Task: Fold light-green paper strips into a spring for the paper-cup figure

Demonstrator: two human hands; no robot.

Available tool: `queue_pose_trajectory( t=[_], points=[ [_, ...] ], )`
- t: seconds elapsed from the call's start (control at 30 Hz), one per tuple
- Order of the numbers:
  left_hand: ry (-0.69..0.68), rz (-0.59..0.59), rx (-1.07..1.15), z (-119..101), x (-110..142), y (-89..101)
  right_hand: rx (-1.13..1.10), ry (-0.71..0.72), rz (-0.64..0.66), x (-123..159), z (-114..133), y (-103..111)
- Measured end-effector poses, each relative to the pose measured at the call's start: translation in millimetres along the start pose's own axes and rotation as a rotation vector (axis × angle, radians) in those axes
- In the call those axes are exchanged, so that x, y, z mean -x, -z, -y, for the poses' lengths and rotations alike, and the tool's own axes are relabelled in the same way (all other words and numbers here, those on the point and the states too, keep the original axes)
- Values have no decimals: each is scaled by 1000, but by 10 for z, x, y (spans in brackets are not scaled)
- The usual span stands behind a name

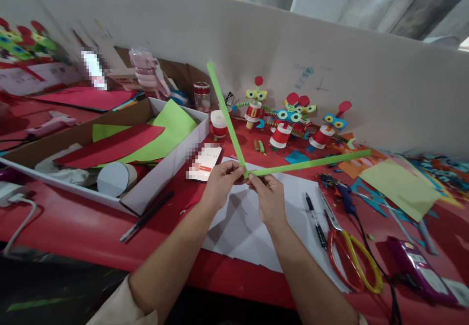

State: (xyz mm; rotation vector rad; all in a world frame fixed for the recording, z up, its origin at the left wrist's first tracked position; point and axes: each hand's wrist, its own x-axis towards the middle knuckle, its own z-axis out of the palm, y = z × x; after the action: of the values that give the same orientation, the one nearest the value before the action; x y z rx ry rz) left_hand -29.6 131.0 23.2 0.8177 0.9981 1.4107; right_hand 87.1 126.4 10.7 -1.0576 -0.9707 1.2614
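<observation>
Two long green paper strips meet in a V, one strip (227, 119) rising to the upper left and the other strip (311, 164) reaching out to the right. At their joined lower ends, my left hand (224, 181) pinches from the left side. My right hand (267, 193) pinches the same corner with thumb and fingers from the right. The exact fold or overlap is partly hidden by my fingertips. Both hands are above white paper (234, 237) lying on the red table (220, 278).
Scissors (340, 242), a pen (315, 220) and a glue gun (340, 193) lie to the right. A white box (166, 171) with coloured paper stands left, near a phone (203, 162). Paper-cup figures (281, 135) line the wall. Paper scraps (403, 185) spread at far right.
</observation>
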Motion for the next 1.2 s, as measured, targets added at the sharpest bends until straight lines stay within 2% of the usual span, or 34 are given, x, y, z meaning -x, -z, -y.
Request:
queue_pose_trajectory(
  t=[0.53,0.83,1.0,1.2],
  points=[
    [76,49,40,-8,14,-2,109,59,-56,-18,23,35],
    [97,3,130,28,10,-5,78,79,16,18,124,4],
    [15,-33,92,124,25,-74,49,59,28,13,120,-6],
    [-60,-64,195,245,51,-125,63,93,83,29,56,2]
  ],
)
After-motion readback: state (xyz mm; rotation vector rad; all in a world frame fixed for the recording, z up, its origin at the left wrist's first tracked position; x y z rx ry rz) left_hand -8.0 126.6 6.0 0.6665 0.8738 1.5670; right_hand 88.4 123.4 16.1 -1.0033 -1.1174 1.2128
